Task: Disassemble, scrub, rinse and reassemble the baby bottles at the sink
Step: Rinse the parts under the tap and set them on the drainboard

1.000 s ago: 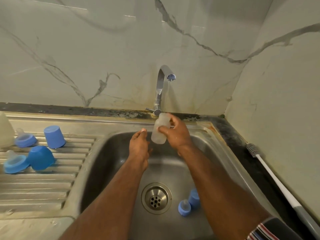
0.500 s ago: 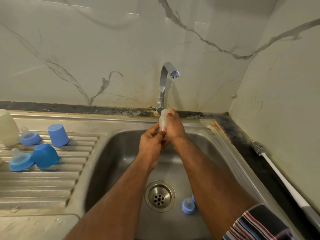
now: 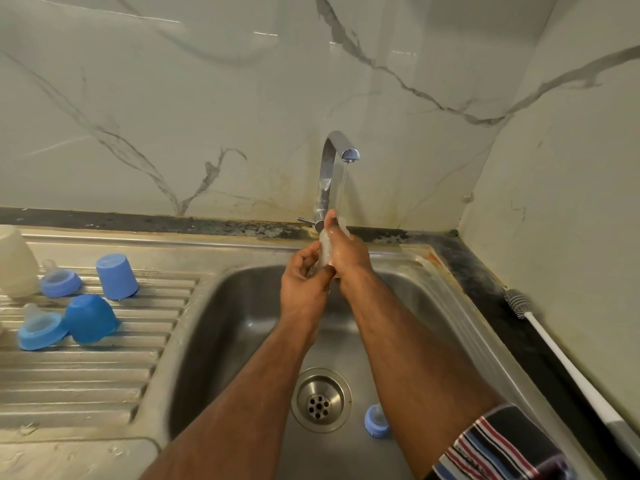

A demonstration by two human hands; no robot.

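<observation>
Bottle bodies: two are seen, one translucent bottle (image 3: 325,245) held under the faucet (image 3: 327,174), one whitish bottle (image 3: 15,261) stood at the left edge of the drainboard (image 3: 86,375).
Blue caps: two are counted, an upright cap (image 3: 116,276) and a tipped cap (image 3: 90,318), both on the drainboard.
Nipple rings: three are counted, a far ring (image 3: 59,282) and a near ring (image 3: 41,330) on the drainboard, and a third ring (image 3: 375,420) lying in the sink basin (image 3: 225,341) beside the drain (image 3: 321,399).
Bottle brush (image 3: 568,362): one is laid on the dark table at the right.
Right hand (image 3: 346,252): fingers are wrapped round the held bottle from the right.
Left hand (image 3: 303,284): fingers are curled on the bottle's lower end.
Bottle axis: held nearly upright, top end under the thin water stream.
</observation>
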